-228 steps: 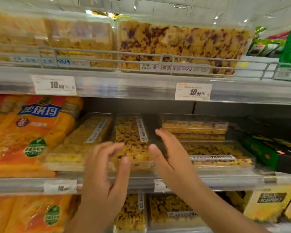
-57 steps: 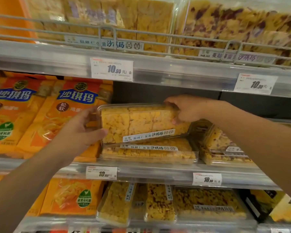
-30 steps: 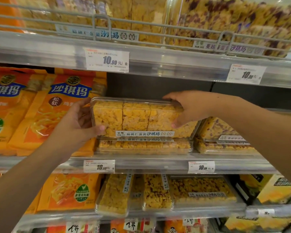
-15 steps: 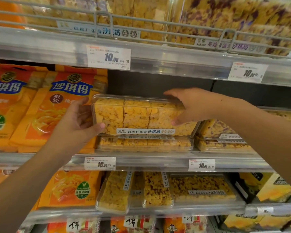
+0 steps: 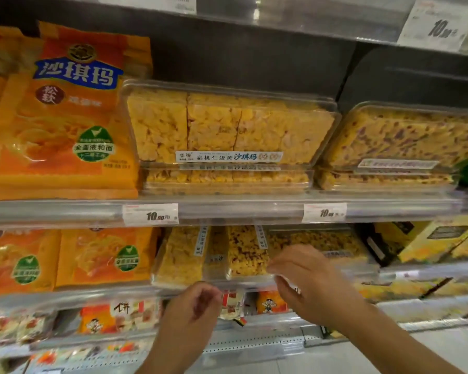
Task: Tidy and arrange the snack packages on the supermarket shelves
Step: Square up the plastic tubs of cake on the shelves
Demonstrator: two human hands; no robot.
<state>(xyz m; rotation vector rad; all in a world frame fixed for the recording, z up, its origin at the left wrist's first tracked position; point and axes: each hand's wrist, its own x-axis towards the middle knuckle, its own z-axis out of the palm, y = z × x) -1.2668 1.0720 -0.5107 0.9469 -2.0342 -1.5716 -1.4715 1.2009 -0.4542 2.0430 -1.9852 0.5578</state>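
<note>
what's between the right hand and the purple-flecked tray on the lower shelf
Nothing visible. The right hand is right in front of the lower shelf, its fingertips at the front edge of the purple-flecked tray. The left hand hangs lower, curled and empty.

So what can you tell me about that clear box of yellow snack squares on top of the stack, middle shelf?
The clear plastic box holds pale yellow, crumbly-looking blocks of sachima, with seams showing between them. A white label strip with blue Chinese lettering runs along its front edge. It rests on a second, similar box, tilted so its top faces outward. An orange sachima bag stands close to its left, and a box with dark flecks to its right. Neither hand touches it.
</note>
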